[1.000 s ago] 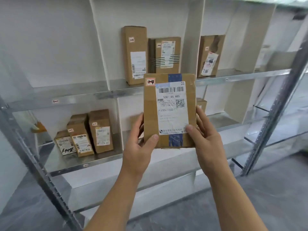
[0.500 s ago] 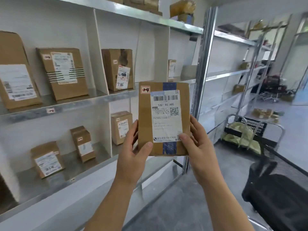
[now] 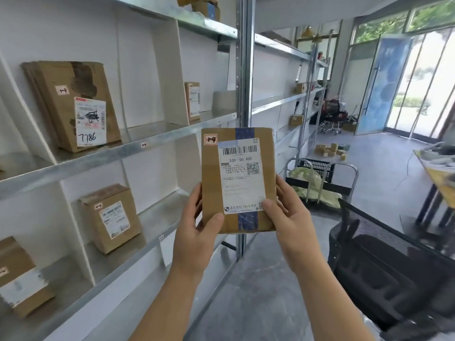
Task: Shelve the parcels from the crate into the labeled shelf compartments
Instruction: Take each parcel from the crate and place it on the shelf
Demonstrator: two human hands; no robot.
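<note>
I hold a flat brown cardboard parcel (image 3: 237,182) upright in front of me, with a white shipping label, blue tape and a small red-framed sticker at its top left corner. My left hand (image 3: 198,232) grips its lower left edge and my right hand (image 3: 290,217) its lower right edge, thumbs on the front. To the left stands the metal shelf (image 3: 138,148) with white dividers and small tags on its rails. A black crate (image 3: 320,169) with yellow-green bags sits on a cart behind the parcel to the right.
Boxes stand in the compartments: one marked 7786 (image 3: 73,104), one (image 3: 112,217) below it, another (image 3: 21,276) at lower left, a slim one (image 3: 193,100) further along. A black mesh chair (image 3: 384,257) is close on my right. Small boxes (image 3: 330,150) lie on the floor.
My view has swung to the right along the shelf, bringing the upright post, the cart and the door into view. The parcel stays held in both hands in front of me.
</note>
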